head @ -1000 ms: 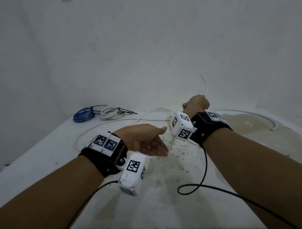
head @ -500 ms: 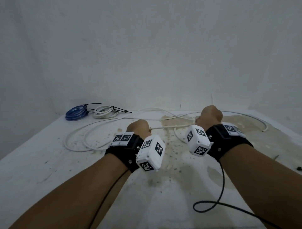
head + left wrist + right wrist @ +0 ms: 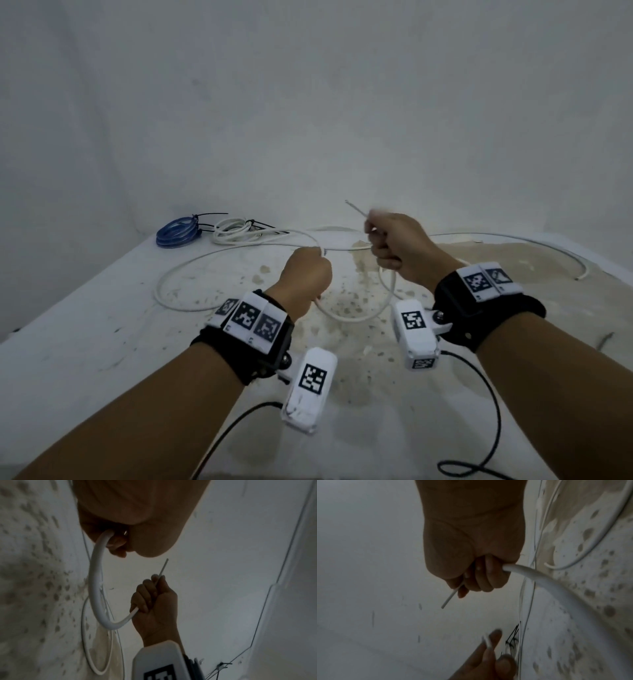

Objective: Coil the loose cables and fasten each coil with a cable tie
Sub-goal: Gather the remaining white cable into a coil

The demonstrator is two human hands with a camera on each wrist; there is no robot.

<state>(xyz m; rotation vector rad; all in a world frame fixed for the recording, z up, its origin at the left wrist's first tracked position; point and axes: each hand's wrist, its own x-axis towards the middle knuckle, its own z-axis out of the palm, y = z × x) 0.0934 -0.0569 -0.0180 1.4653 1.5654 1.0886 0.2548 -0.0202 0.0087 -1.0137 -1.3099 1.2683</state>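
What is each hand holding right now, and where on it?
Both grip the loose white cable. The right hand fists it near its free end, the tip poking out above. The left hand grips it further along, a U-loop hanging between them.

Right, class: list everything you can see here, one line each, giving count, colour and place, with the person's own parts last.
loose cable: one, white, looping across the table, held by both hands
blue coil: one, blue, tied, table's far left
white coil: one, white, tied, right beside the blue coil
table: one, white, stained
black cords: two, black, trailing from the wrist cameras
wrist cameras: two, white, under the wrists
left hand: grips the cable
right hand: grips the cable near its end
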